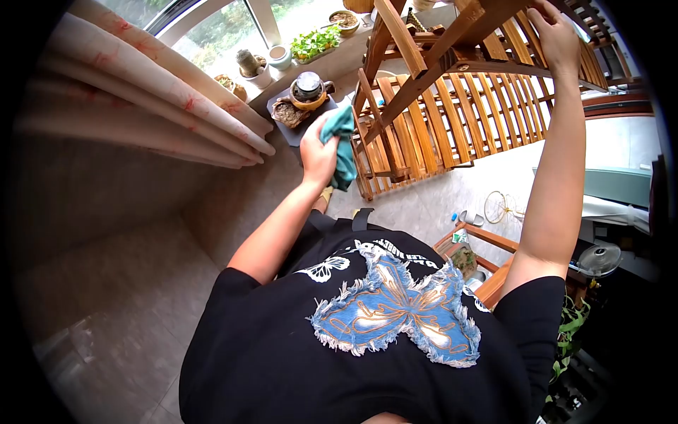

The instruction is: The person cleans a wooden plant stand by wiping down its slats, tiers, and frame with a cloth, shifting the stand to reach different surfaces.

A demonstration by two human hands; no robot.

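My left hand [318, 154] is closed around a crumpled teal cloth [343, 157], which hangs down beside the end of a wooden slatted chair [452, 120]. My raised right hand [558, 44] is at the upper part of the same chair, its fingers bent over a wooden edge at the top of the view. The chair looks like a long recliner with brown slats and crossing legs, and it is tilted. Part of it runs out of view at the top.
Potted plants, among them a leafy green one [315, 44], line the windowsill. A dark stand [284, 126] holds a glass jar [308, 86]. Curtains [155, 92] hang at left. A smaller wooden chair [487, 239] and a wire hoop [497, 206] are at right.
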